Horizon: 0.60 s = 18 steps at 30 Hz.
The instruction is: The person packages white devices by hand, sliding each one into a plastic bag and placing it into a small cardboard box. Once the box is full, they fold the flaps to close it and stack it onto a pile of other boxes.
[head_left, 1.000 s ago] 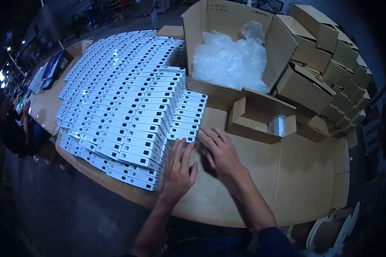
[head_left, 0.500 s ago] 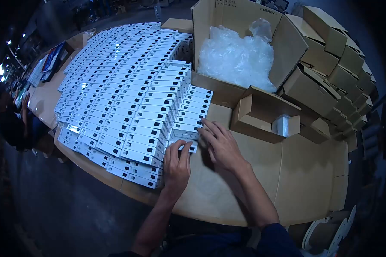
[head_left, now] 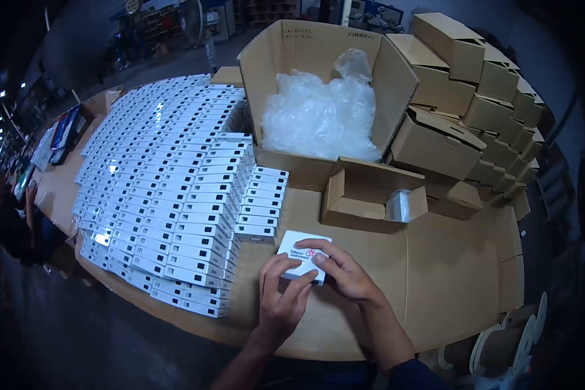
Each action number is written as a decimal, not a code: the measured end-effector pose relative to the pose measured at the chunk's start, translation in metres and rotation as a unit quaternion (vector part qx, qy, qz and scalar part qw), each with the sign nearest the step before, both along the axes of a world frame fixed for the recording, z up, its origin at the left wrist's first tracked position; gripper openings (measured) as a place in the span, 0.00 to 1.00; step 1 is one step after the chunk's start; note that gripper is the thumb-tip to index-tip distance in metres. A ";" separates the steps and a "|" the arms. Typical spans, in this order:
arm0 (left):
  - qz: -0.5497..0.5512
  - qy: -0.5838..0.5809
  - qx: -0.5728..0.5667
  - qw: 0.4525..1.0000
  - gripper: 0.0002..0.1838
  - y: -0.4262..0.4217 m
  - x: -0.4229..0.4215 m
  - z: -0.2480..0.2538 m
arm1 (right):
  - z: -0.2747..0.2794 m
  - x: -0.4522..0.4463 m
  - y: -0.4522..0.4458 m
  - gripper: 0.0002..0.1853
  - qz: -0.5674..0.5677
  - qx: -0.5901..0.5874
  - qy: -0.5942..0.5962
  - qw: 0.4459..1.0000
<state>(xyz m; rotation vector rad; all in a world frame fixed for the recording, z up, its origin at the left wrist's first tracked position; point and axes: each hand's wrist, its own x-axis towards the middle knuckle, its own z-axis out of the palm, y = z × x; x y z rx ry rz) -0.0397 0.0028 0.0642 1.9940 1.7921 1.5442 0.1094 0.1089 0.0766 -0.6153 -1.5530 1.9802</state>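
Note:
A small white square box (head_left: 299,253) with a red logo and dark lettering on its face is held up over the cardboard surface by both hands. My left hand (head_left: 281,300) grips its lower left side, thumb and fingers closed on the edge. My right hand (head_left: 350,276) wraps the right side, with the index finger across the top face. Left of the hands stand many tightly packed rows of similar white boxes (head_left: 153,188), their narrow sides with dark square openings showing. A shorter stack (head_left: 261,205) of them stands nearest the held box.
A large open carton (head_left: 396,91) full of clear plastic bags (head_left: 325,114) stands behind. In front of it, a small open carton (head_left: 357,218) holds a plastic-wrapped item (head_left: 398,206). Brown cartons (head_left: 442,140) are piled at right. Spools (head_left: 494,348) sit lower right; a person (head_left: 16,214) is far left.
Both hands have moved away from the short stack, and the white box is now lifted between them with its logo face showing. The camera view has shifted, too.

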 end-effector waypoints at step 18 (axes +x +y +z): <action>-0.161 0.216 -0.154 0.951 0.15 0.324 -0.049 0.125 | 0.163 0.012 0.192 0.17 -0.299 0.419 -0.099 0.851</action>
